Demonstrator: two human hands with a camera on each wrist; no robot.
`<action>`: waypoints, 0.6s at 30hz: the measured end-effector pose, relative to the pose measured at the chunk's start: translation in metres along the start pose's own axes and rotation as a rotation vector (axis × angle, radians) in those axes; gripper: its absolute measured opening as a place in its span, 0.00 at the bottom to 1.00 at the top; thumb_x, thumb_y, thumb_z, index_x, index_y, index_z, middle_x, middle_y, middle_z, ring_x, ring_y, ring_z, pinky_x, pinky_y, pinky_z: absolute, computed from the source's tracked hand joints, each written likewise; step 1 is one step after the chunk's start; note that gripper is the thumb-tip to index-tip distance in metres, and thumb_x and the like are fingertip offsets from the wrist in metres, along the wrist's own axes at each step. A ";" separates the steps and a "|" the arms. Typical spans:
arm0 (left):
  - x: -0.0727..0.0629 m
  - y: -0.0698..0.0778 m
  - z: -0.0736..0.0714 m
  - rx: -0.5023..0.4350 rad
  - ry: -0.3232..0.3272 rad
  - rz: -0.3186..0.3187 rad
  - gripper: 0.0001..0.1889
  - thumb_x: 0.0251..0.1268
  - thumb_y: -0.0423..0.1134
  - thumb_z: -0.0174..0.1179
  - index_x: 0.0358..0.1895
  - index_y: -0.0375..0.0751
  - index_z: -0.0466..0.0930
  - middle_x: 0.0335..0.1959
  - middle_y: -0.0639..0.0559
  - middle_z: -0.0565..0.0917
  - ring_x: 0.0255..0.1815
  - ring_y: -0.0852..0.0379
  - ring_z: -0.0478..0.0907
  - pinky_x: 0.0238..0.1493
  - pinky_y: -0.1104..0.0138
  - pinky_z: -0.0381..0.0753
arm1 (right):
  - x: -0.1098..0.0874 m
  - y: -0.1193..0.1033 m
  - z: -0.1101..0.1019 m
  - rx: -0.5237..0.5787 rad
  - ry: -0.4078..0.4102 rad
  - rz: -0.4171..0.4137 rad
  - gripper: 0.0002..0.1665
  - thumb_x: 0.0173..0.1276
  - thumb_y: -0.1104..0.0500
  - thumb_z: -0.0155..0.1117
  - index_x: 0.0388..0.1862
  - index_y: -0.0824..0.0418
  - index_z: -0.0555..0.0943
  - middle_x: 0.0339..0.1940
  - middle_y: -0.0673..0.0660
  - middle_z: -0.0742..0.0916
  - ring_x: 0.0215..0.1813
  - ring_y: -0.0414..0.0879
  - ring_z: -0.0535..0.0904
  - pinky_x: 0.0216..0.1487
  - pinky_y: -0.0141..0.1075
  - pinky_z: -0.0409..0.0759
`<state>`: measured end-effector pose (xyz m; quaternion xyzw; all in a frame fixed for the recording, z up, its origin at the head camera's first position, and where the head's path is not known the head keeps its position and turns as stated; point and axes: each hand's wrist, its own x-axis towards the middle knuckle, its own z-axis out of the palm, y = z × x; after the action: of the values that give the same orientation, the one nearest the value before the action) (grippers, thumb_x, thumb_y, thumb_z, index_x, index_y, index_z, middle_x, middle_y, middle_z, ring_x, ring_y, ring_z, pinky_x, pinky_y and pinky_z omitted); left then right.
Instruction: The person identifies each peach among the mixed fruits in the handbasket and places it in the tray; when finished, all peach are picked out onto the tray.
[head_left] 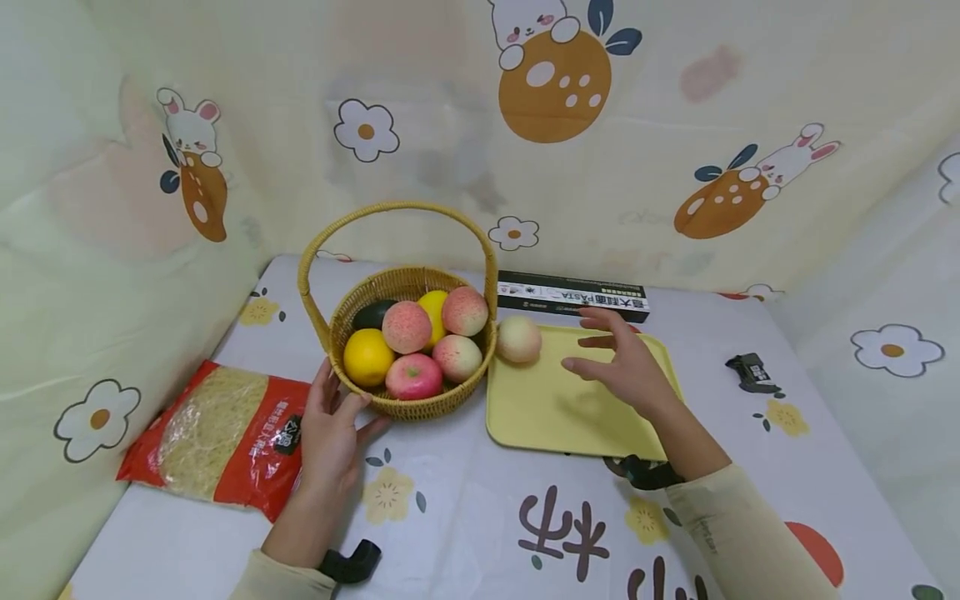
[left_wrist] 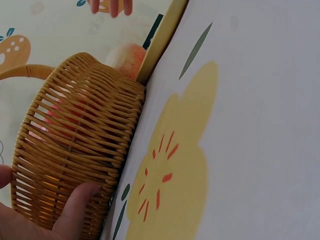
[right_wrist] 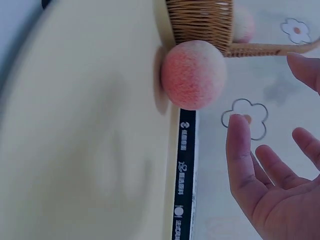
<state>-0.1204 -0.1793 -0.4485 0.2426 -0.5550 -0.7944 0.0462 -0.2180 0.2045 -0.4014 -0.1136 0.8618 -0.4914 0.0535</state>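
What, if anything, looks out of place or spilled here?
One peach sits alone on the yellow tray beside the wicker basket, which seems odd because the other visible fruit is inside the basket. Nothing looks spilled or damaged.

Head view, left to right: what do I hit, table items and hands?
Red bag → left hand → wicker basket → peach outside the basket → right hand → small black object.
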 end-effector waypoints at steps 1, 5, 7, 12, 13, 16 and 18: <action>0.000 0.000 0.000 0.004 0.001 0.001 0.45 0.72 0.32 0.58 0.84 0.76 0.52 0.85 0.63 0.57 0.77 0.50 0.67 0.57 0.53 0.90 | -0.004 0.000 -0.001 0.021 0.008 -0.001 0.51 0.67 0.54 0.78 0.83 0.50 0.62 0.79 0.62 0.73 0.74 0.63 0.77 0.50 0.40 0.90; -0.001 -0.001 0.000 0.016 -0.001 0.007 0.45 0.73 0.32 0.57 0.85 0.76 0.51 0.86 0.63 0.56 0.78 0.49 0.66 0.58 0.53 0.89 | -0.015 0.000 -0.005 0.064 0.046 -0.009 0.51 0.68 0.56 0.77 0.84 0.51 0.60 0.77 0.63 0.73 0.71 0.66 0.78 0.47 0.34 0.90; -0.001 -0.001 -0.001 0.020 -0.006 0.006 0.45 0.74 0.33 0.57 0.85 0.75 0.50 0.86 0.63 0.56 0.78 0.50 0.65 0.59 0.53 0.89 | -0.019 0.000 -0.007 0.063 0.062 -0.012 0.51 0.69 0.56 0.76 0.84 0.51 0.59 0.77 0.63 0.74 0.69 0.65 0.80 0.47 0.33 0.89; -0.002 0.001 -0.002 0.015 -0.017 -0.007 0.46 0.74 0.33 0.57 0.85 0.74 0.48 0.87 0.63 0.55 0.79 0.51 0.63 0.59 0.54 0.89 | -0.026 -0.002 -0.007 0.049 0.096 -0.016 0.50 0.69 0.54 0.76 0.84 0.50 0.59 0.74 0.62 0.75 0.65 0.63 0.83 0.49 0.29 0.87; -0.002 0.001 -0.002 0.014 -0.018 -0.008 0.46 0.74 0.33 0.57 0.85 0.74 0.48 0.87 0.62 0.54 0.79 0.51 0.63 0.59 0.54 0.89 | -0.027 -0.002 -0.007 0.048 0.101 -0.016 0.50 0.69 0.54 0.76 0.84 0.50 0.59 0.74 0.62 0.75 0.64 0.62 0.84 0.49 0.29 0.87; -0.003 0.001 -0.003 0.016 -0.019 -0.011 0.46 0.74 0.33 0.57 0.86 0.74 0.47 0.87 0.61 0.54 0.80 0.51 0.62 0.58 0.55 0.89 | -0.031 -0.002 -0.005 0.052 0.112 -0.018 0.50 0.69 0.54 0.76 0.84 0.51 0.60 0.73 0.62 0.76 0.62 0.61 0.85 0.49 0.29 0.86; -0.004 0.000 -0.003 0.016 -0.020 -0.016 0.46 0.74 0.32 0.57 0.86 0.74 0.47 0.87 0.61 0.53 0.80 0.51 0.61 0.58 0.55 0.89 | -0.033 -0.001 -0.004 0.063 0.117 -0.016 0.50 0.70 0.54 0.75 0.84 0.51 0.60 0.72 0.62 0.76 0.61 0.58 0.85 0.49 0.30 0.87</action>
<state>-0.1153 -0.1808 -0.4482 0.2394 -0.5596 -0.7928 0.0323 -0.1865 0.2151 -0.3989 -0.0898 0.8467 -0.5245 0.0029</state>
